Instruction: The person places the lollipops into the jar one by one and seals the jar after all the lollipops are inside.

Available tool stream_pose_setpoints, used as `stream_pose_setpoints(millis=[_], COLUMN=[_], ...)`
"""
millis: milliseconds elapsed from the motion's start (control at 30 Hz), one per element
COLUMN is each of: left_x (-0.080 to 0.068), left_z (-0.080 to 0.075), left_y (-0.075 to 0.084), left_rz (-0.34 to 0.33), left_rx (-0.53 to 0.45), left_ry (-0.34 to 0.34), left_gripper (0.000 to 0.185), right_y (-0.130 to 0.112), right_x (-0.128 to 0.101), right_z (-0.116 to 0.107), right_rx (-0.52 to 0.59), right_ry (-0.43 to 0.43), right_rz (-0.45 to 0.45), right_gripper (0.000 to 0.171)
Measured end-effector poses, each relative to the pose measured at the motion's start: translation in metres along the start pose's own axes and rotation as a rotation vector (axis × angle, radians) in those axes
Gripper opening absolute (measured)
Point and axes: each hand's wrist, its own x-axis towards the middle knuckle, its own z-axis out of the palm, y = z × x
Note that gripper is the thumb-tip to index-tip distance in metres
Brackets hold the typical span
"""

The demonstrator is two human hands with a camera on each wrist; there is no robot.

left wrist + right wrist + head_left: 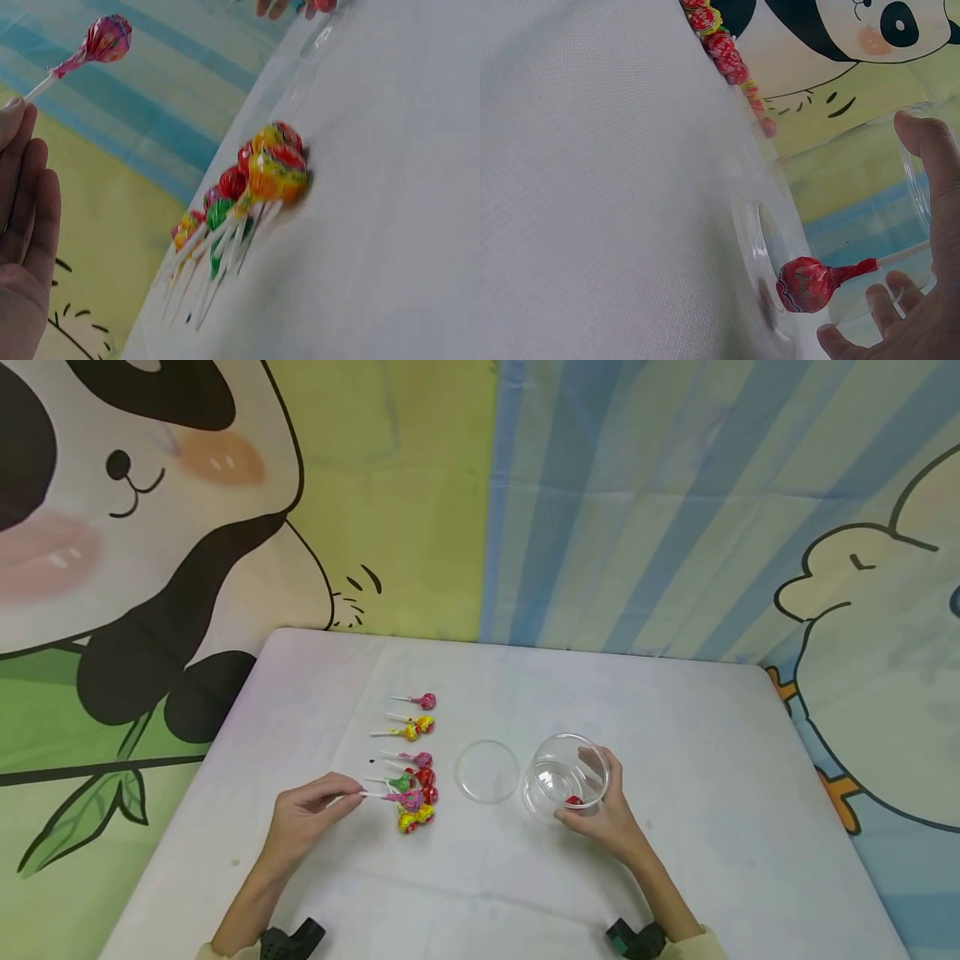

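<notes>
My left hand [303, 818] pinches the white stick of a pink-purple wrapped lollipop [109, 39], which is raised off the table with its head pointing right. Below and beyond it lies a column of wrapped lollipops, among them a green lollipop [401, 782], a yellow lollipop [277, 176] and a red lollipop [426, 776]. With curled fingers, my right hand [611, 817] grips a clear round jar [542, 770] from its right side. Inside the jar lies a red lollipop [806, 285], its stick toward the opening. The jar is tilted, its mouth toward me.
A clear, flat, round lid-like piece [459, 772] lies between the lollipops and the jar. White cloth covers the table [480, 902]. Behind its far edge hangs a cartoon-printed backdrop [420, 527]. Two yellow lollipops and a pink lollipop [427, 701] lie farther back.
</notes>
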Motion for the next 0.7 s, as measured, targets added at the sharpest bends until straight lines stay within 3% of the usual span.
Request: stream_pose_setpoints(millis=[233, 433, 700], left_x=[0.023, 0.046, 0.069], left_z=[0.039, 0.075, 0.116], left_y=[0.011, 0.016, 0.020], left_rz=[-0.046, -0.067, -0.025], left_rx=[-0.083, -0.156, -0.176], left_ry=[0.015, -0.040, -0.064], left_gripper=[0.014, 0.015, 0.012], right_y=[0.000, 0.003, 0.002], right_x=[0.000, 0.002, 0.001], right_z=[0.000, 0.000, 0.000], right_rx=[0.011, 0.000, -0.001], right_ry=[-0.003, 0.000, 0.011], right_rz=[-0.002, 0.001, -0.005], right_gripper=[0.107, 0.106, 0.106])
